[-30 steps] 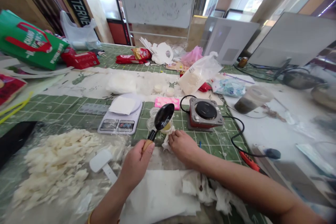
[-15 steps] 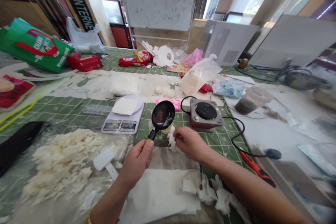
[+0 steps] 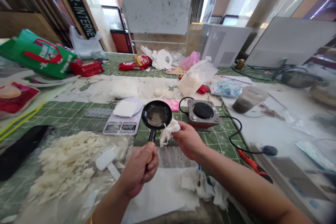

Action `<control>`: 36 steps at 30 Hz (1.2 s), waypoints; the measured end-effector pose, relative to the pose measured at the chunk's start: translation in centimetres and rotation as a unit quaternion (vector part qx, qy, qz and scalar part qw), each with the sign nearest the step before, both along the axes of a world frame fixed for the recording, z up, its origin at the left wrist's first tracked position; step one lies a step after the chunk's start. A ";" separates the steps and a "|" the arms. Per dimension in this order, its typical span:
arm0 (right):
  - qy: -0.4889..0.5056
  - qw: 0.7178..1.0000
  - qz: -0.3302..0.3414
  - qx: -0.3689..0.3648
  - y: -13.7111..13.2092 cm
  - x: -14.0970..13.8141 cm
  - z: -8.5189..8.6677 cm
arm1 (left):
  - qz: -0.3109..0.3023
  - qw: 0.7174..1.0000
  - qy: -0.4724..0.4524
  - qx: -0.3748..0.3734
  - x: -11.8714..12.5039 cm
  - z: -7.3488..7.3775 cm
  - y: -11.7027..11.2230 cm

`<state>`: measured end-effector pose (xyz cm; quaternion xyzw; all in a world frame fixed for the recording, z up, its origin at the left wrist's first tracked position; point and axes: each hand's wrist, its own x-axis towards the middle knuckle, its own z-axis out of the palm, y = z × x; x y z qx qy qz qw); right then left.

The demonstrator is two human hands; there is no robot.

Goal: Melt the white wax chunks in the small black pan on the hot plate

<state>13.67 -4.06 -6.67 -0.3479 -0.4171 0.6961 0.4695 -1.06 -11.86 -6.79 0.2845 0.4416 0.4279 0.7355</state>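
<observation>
My left hand (image 3: 144, 168) is wrapped round the handle of a small black frying pan (image 3: 156, 114), which is held up above the table. A brownish film or residue shows on the pan's inside. Pinched in my right hand (image 3: 190, 141) is a crumpled white tissue (image 3: 169, 131), close against the pan's lower right rim; whether it touches the rim I cannot tell. To the right of the pan stands a small hot plate (image 3: 203, 111) with a black round top. On the left is a white kitchen scale (image 3: 124, 117) with a white sheet on it.
Pale flakes (image 3: 65, 161) lie on plastic at the left, beside a white scraper (image 3: 106, 159). White paper sheets (image 3: 160, 196) and used tissues (image 3: 203, 185) lie in front. A black cable (image 3: 237, 131) runs rightward from the hot plate. A cup of dark liquid (image 3: 248, 99) stands farther right.
The pan has tilted so that its inside faces up more, and it has shifted slightly left. My right hand has turned and brought the tissue up to the pan's rim.
</observation>
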 end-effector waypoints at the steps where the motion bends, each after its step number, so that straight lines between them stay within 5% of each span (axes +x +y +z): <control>1: 0.039 0.999 0.002 -0.019 0.1 0.0 0.2 | -0.010 1.000 -0.003 -0.002 0.2 -0.1 -0.1; 6: 0.092 0.995 -0.025 -0.013 1.4 0.9 0.6 | -0.061 0.998 -0.018 -0.023 0.8 -0.4 -0.7; 15: -0.014 0.993 -0.022 0.113 -2.0 1.0 0.0 | -0.127 0.951 -0.263 -0.106 1.4 0.1 -1.7; 17: -0.080 0.975 -0.037 0.202 -2.5 1.1 -0.1 | -0.140 0.942 -0.283 -0.118 1.6 -0.1 -1.9; 22: -0.252 0.880 -0.064 0.397 -1.7 2.2 1.0 | -0.151 0.950 -0.246 -0.122 1.7 -0.4 -2.3; 28: -0.285 0.873 -0.059 0.391 0.9 2.9 2.5 | -0.160 0.957 -0.204 -0.131 1.3 -0.9 -2.7; 36: -0.293 0.814 -0.044 0.500 -3.7 2.3 1.3 | -0.171 0.946 -0.244 -0.131 0.9 -1.4 -2.9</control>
